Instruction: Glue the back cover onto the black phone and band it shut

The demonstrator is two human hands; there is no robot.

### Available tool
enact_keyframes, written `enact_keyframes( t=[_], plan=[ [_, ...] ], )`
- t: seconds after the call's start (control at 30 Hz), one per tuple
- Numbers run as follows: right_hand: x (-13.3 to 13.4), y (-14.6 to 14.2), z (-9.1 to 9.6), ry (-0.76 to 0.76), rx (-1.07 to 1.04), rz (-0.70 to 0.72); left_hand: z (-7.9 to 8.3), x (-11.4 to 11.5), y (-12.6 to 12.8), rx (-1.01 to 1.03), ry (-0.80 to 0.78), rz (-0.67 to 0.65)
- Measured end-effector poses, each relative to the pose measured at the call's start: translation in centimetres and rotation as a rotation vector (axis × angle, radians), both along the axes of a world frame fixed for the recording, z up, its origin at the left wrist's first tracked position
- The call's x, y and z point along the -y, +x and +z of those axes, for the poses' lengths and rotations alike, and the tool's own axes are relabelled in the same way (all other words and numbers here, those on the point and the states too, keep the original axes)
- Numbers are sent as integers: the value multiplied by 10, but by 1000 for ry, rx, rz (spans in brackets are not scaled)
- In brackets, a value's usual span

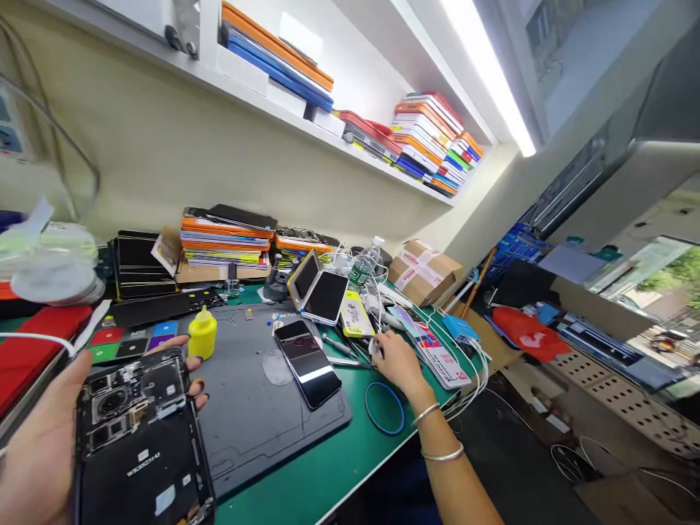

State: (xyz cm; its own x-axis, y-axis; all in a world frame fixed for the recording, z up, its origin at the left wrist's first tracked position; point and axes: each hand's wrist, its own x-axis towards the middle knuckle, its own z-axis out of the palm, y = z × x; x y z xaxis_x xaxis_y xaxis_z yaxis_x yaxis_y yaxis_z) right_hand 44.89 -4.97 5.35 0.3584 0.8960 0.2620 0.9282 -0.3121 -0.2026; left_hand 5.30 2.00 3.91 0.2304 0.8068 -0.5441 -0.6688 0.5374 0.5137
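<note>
On the left, my left hand (41, 445) is wrapped round a smartphone with its back cover off (145, 437), its camera module and inner parts facing up. Across the bench, my right hand (398, 359) has its fingers bent together among tools and cables; a small whitish thing shows at the fingertips, too little to name. Just left of those fingers lie a screwdriver-like tool (342, 345) and a yellow-framed packet (357, 315). A blue ring-shaped band (384, 408) rests below the hand. Between my hands, a dark-screened phone (308, 363) lies on the grey work mat (246, 415).
A yellow squeeze bottle (202, 334) stands on the mat. Behind it are stacked boxes (227, 237), a propped white device (325, 297) and a water bottle (365, 264). A cardboard box (425, 271) sits at the back right. White cables (481, 372) hang over the bench edge.
</note>
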Motion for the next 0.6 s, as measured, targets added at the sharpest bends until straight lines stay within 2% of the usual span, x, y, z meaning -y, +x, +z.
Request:
enact_keyframes(
  t=[0.1,0.23,0.47,0.53,0.6],
  plan=[
    [1,6,-6,80,7,-8,11,9,4,-106,53,-77],
    [-4,-19,4,315,-100,52,21,17,9,31,144,-92],
    [-26,-115,32,423,-397,469,12,8,10,327,14,-177],
    [-34,-145,45,450,-433,681,10,7,10,358,-5,-185],
    [-42,-171,61,454,-375,916,11,6,10,374,-37,-186]
  ],
)
